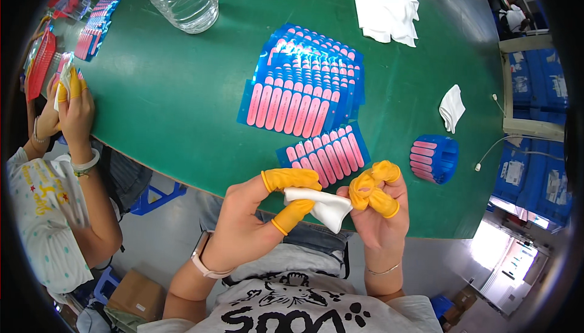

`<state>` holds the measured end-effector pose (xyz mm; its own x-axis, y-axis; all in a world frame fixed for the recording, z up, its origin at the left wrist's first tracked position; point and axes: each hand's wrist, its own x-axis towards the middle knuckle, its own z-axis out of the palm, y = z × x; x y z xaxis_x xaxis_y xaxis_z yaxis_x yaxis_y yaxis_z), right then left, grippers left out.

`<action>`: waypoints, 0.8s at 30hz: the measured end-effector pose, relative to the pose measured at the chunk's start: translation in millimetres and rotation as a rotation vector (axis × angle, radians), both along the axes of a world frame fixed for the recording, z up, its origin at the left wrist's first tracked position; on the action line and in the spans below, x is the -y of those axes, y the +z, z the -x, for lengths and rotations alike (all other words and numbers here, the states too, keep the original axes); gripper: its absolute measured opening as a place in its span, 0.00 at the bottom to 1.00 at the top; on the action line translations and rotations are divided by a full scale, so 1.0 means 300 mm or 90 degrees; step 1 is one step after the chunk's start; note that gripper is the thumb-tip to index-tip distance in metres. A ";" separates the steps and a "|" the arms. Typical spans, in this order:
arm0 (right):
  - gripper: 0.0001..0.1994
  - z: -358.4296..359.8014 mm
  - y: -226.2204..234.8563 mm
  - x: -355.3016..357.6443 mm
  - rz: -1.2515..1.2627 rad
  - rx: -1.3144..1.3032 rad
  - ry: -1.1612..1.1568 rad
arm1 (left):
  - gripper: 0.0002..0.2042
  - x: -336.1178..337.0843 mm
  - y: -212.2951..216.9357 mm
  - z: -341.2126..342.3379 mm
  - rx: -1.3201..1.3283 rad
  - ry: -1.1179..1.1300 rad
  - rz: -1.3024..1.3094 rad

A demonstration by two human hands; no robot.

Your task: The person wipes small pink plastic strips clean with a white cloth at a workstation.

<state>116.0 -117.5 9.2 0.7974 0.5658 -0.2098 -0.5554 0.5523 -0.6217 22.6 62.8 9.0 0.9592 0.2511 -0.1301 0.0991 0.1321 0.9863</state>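
Observation:
A folded white cloth [331, 210] is pinched between the thumb and fingers of my left hand [255, 217], which wears yellow finger cots. Close beside the cloth's right end, my right hand [380, 208] has its fingers curled in, with yellow finger cots on them too. Whatever lies between those fingers, if anything, is too hidden to name. Just beyond my hands, a blue sheet with a row of pink rounded strips [328, 153] lies on the green table [182, 108]. Farther back is a fanned, overlapping stack of similar sheets [292, 105].
To the right stands a curled blue-and-pink sheet [435, 159], with a small white cloth [451, 109] behind it. A larger white cloth [384, 7] and a clear water container [188, 4] are at the back. Another person's hands [73, 108] work at the left edge.

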 end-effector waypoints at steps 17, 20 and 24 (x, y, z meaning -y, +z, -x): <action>0.36 0.017 0.067 -0.068 0.262 0.309 0.112 | 0.07 -0.074 -0.007 -0.011 0.107 -0.112 0.088; 0.48 0.049 0.049 -0.050 0.371 0.416 0.131 | 0.07 -0.034 0.025 -0.021 0.078 0.024 0.070; 0.52 0.089 0.017 -0.064 0.400 0.563 0.025 | 0.11 -0.043 0.056 -0.007 0.056 0.068 0.101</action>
<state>89.4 -98.4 14.2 0.7927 0.5858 0.1689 0.2174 -0.0127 -0.9760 24.8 75.6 25.7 0.9376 0.3352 -0.0929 -0.0093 0.2911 0.9567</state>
